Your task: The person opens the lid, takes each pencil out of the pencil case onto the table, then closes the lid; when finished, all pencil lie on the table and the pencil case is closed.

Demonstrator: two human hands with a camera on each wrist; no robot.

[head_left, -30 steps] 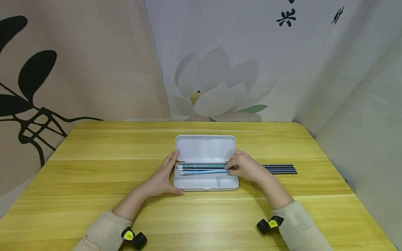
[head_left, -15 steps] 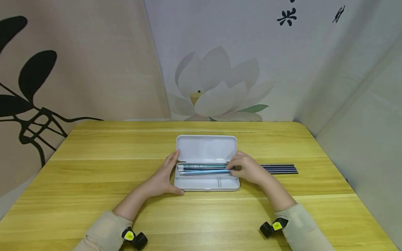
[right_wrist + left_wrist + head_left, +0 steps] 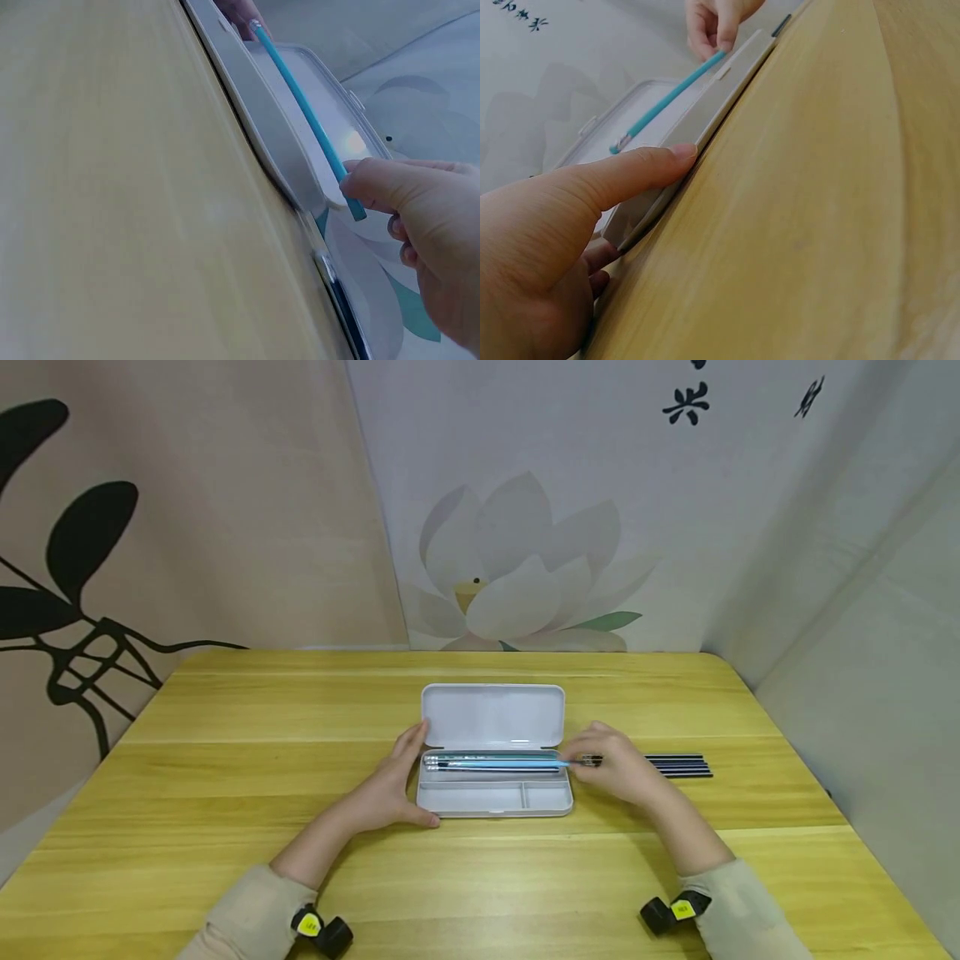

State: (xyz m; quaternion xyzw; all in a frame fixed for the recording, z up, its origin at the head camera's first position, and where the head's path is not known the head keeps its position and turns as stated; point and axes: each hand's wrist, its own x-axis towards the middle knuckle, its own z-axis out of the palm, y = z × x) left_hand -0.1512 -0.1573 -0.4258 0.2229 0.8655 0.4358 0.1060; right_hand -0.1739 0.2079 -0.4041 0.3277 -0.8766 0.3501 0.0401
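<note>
One end of the case point(image 3: 468, 797), the left, was clasped by the left hand point(image 3: 381, 795): the thumb lay along the front wall, while the fingers reached round to the back corner by the raised lid point(image 3: 492, 715). The hand was spread wide, and the hold looked more like a brace than a squeeze. The case lay open on the table point(image 3: 480, 885); it looked thin-walled, stiff and light, so it would probably slide if knocked, and its end seemed a good place to steady it.

Several pencils point(image 3: 487, 757) lay in the long back compartment, eraser ends to the left. The blue pencil point(image 3: 502, 764) ran the same way over that compartment, above the rim in both wrist views. Whether it touched the ones below could not be told.

The right hand point(image 3: 611, 764) pinched it near its right end, thumb and fingers closed on the barrel, a short stub jutting past them. The blue pencil should be light and stiff, its smooth barrel apt to twist in so small a pinch. Held that far out, its free end might dip; a hold nearer the middle would balance better. The lead might crack in a fall.

Farther right, dark pencils point(image 3: 678, 766) lay side by side on the table, partly hidden by the right hand.
</note>
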